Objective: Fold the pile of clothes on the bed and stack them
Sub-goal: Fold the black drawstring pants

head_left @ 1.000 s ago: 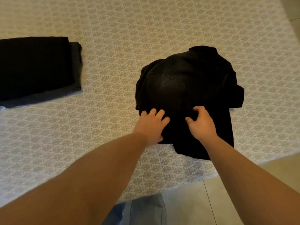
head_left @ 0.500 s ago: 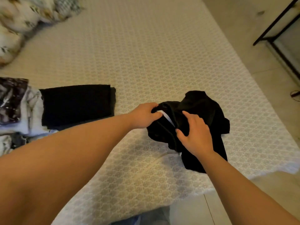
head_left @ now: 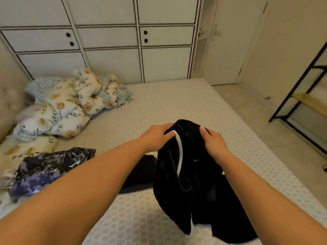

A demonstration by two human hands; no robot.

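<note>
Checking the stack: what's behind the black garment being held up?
A folded black piece on the bed shows left of the garment; the rest is covered.

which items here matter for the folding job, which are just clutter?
In play:
black garment, gripped at its top by left hand and right hand
folded black clothes on the bed
dark patterned garment, likely still to fold

Just lying about:
floral bedding
cupboard doors
black-framed shelf
</note>
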